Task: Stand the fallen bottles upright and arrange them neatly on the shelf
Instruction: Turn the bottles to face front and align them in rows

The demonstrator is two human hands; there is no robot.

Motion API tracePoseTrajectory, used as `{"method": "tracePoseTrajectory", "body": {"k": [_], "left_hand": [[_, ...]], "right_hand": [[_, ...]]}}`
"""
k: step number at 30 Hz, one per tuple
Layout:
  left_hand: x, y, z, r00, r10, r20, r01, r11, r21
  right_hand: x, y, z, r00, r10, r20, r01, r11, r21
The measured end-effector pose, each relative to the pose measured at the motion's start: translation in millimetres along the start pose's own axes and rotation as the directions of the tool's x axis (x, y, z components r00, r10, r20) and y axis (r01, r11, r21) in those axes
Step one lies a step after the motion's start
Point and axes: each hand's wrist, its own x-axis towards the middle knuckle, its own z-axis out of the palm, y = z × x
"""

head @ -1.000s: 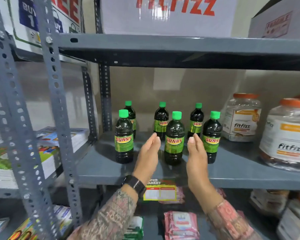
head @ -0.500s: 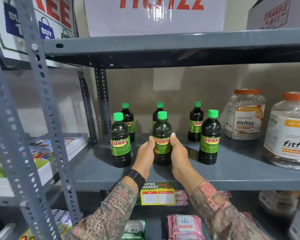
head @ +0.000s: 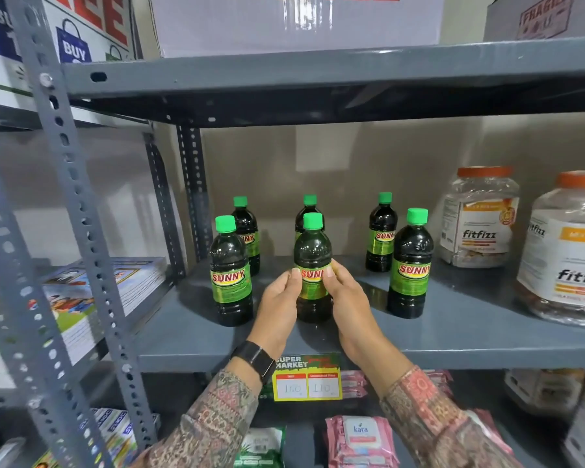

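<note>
Both hands, left (head: pixel 277 300) and right (head: pixel 343 298), still grip the upright front middle bottle (head: pixel 313 265) on the shelf (head: pixel 453 336), unmoved; the view has only drawn closer.

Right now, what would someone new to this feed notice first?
First, the two hands: the left hand and the right hand clasp the middle front bottle, upright near the front of the grey shelf. Five more green-capped bottles stand around it, such as the front left bottle and the front right bottle. At the right end of the same shelf sit big clear jars with orange lids.
</note>
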Motion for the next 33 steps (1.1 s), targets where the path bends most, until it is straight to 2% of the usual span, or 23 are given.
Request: {"method": "tracePoseTrajectory", "body": {"k": [5,10,16,18,21,24,26,29,31,33], "left_hand": [[4.1,0.9,0.4,0.999,0.011,-0.053,-0.009,0.999,0.038],[4.7,0.5,-0.3,0.999,-0.003,-0.048,0.005,0.999,0.048],[-4.3,6.2,-1.4,0.998,-0.037,-0.041,0.036,0.999,-0.017],[-13.8,6.8,-4.4,0.994,-0.034,-0.106,0.032,0.999,-0.025],[-41.8,7.6,-5.0,0.955,0.111,-0.275,-0.111,0.994,0.015],[-70.4,6.3,8.7,0.866,0.326,-0.378,-0.264,0.942,0.207],[-76.0,4.4,22.8,0.854,0.404,-0.326,-0.316,0.903,0.29],[-67.8,5.3,58.2,0.94,0.334,-0.067,-0.293,0.893,0.342],[-53.1,7.4,84.7,0.974,0.208,0.088,-0.225,0.918,0.326],[-34.4,7.6,109.5,0.987,0.062,0.15,-0.096,0.968,0.231]], "right_hand": [[4.7,-1.9,5.0,1.0,-0.005,-0.001,0.005,1.0,-0.028],[1.3,-5.0,5.3,1.0,-0.006,-0.008,0.006,1.0,-0.022],[-7.1,-9.1,-4.5,0.998,0.062,0.002,-0.062,0.998,-0.001],[-13.7,-9.7,-16.9,0.998,0.062,0.017,-0.061,0.998,-0.027],[-33.8,-13.1,-41.7,0.999,0.051,0.017,-0.051,0.998,-0.043],[-57.0,-19.4,-72.4,0.997,-0.028,-0.077,0.031,0.999,0.034],[-62.9,-23.9,-90.6,0.963,-0.122,-0.242,0.144,0.987,0.076],[-53.4,-29.1,-120.3,0.857,-0.201,-0.475,0.26,0.964,0.062],[-38.2,-30.1,-136.6,0.837,-0.19,-0.514,0.239,0.971,0.03],[-20.3,-27.9,-148.8,0.871,-0.124,-0.475,0.138,0.99,-0.004]]}}
